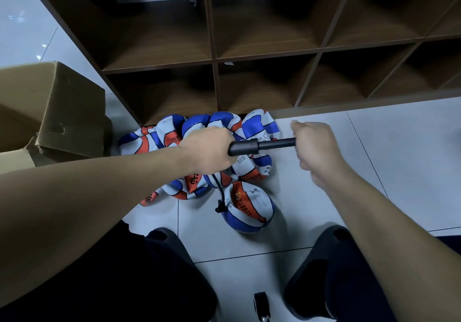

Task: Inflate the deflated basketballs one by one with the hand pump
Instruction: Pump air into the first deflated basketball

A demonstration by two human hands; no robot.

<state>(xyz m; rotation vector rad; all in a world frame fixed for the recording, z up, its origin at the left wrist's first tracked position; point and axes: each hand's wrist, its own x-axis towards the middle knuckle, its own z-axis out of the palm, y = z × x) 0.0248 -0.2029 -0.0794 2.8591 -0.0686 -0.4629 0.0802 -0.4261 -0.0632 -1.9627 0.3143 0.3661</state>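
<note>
On a pale tiled floor (374, 162) in front of a dark wooden cubby shelf (214, 55), a seated person works a black hand pump (259, 146) held level between 2 hands. Left hand (208, 151) is wrapped round the pump's thicker barrel end; right hand (316, 147) is clenched round the far end of the thinner rod, its handle hidden in the fist. A thin black hose (219, 192) drops from under the left hand to 1 partly rounded basketball (249, 207), white w/ blue and orange panels, lying on the floor between the person's knees and the pile; the hose fitting sits against the ball's left side. Behind it, a heap of flat, crumpled basketballs (172, 132) in the same 3 colours lies against the shelf's base. Exact count can't be told, approx 6 or more, overlapping. The shelf shows at least 6 open compartments in 2 rows. At left, 1 brown cardboard box (50, 107) w/ flaps open, just beside the heap. Bottom centre, 1 small black caster wheel (260, 301) between the person's dark-trousered legs.
</note>
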